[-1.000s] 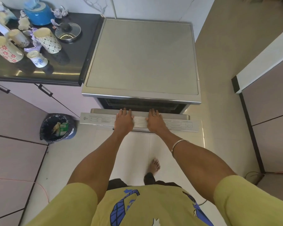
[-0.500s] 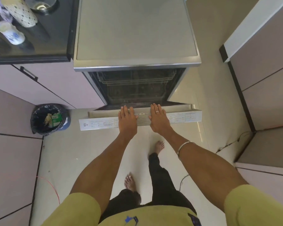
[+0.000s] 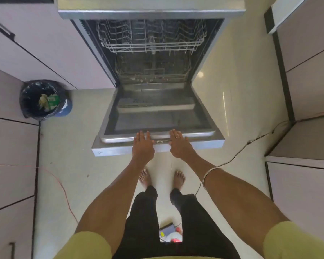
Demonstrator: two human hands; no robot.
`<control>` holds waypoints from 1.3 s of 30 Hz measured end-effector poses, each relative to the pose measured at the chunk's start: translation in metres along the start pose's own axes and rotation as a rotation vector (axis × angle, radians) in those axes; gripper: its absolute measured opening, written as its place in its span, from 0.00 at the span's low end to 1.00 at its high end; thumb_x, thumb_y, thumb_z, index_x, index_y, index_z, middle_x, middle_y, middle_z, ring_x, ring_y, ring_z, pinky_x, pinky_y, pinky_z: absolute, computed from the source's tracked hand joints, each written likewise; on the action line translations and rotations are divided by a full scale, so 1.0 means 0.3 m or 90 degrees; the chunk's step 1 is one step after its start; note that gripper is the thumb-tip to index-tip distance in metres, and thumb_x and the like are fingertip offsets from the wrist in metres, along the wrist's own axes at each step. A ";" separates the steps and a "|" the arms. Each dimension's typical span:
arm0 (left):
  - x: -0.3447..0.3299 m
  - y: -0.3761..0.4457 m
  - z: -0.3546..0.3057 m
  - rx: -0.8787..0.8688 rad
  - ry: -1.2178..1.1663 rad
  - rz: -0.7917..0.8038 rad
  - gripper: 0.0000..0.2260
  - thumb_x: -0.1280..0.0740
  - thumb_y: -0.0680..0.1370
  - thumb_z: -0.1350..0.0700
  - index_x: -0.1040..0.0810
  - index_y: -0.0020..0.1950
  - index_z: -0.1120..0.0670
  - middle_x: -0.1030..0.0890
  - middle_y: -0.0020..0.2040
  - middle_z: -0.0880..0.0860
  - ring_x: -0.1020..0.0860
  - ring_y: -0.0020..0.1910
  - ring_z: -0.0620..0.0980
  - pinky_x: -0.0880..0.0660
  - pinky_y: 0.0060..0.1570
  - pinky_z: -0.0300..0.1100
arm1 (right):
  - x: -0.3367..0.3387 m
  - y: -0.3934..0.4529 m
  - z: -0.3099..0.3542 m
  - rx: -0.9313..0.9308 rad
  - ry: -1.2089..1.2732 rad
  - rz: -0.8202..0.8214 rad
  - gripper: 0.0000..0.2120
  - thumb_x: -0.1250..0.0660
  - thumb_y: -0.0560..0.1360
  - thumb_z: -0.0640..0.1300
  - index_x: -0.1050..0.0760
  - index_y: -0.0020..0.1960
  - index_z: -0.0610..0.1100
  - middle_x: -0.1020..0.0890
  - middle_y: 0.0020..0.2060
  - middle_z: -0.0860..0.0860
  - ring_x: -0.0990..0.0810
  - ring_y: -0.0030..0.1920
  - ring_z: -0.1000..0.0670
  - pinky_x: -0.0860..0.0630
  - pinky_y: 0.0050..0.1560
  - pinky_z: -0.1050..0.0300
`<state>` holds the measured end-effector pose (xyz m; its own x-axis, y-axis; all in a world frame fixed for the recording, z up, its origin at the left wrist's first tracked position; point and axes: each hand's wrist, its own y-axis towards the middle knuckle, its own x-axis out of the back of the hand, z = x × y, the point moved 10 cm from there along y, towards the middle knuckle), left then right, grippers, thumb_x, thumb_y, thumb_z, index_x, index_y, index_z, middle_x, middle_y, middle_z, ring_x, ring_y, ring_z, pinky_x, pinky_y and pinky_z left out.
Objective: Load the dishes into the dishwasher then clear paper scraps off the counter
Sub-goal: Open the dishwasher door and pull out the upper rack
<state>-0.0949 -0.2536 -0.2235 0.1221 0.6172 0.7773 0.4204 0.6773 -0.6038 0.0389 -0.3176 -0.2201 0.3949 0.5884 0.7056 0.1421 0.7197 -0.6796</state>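
The steel dishwasher stands in front of me with its door (image 3: pixel 157 116) swung down almost flat. Inside, the upper wire rack (image 3: pixel 151 38) and the lower wire rack (image 3: pixel 153 71) show no dishes. My left hand (image 3: pixel 142 146) rests flat on the door's front edge, fingers straight. My right hand (image 3: pixel 179 144), with a ring, lies flat on the same edge a little to the right. The counter with the dishes and paper scraps is out of view.
A bin with a black liner (image 3: pixel 43 100) holding some waste stands on the floor at the left. Cabinet fronts (image 3: pixel 45 43) flank the dishwasher on the left and a cabinet (image 3: pixel 310 71) on the right. A black cable (image 3: pixel 251 143) and a red cable (image 3: pixel 64 191) cross the floor.
The dishwasher door has swung from barely cracked to nearly flat, both hands riding down on its top edge. I stepped back and the counter left the view.
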 end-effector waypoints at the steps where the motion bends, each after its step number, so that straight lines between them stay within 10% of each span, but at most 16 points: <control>1: -0.059 -0.003 0.009 0.000 -0.005 0.023 0.27 0.47 0.84 0.55 0.53 0.81 0.59 0.52 0.80 0.64 0.52 0.79 0.61 0.51 0.78 0.54 | -0.062 -0.001 -0.010 0.003 0.002 0.021 0.29 0.49 0.84 0.45 0.57 0.80 0.40 0.55 0.80 0.44 0.53 0.79 0.42 0.51 0.76 0.41; 39: -1.291 0.266 0.213 -0.020 0.031 0.105 0.31 0.43 0.83 0.55 0.57 0.81 0.58 0.54 0.80 0.63 0.53 0.79 0.62 0.49 0.78 0.53 | -1.239 0.401 -0.204 -0.052 -0.004 0.184 0.34 0.46 0.83 0.46 0.64 0.80 0.42 0.62 0.79 0.47 0.59 0.79 0.44 0.48 0.77 0.44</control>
<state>-0.1660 -0.4131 -0.5839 0.2342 0.6984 0.6763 0.4188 0.5552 -0.7185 -0.0352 -0.4723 -0.5763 0.4235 0.7676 0.4811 0.0968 0.4896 -0.8665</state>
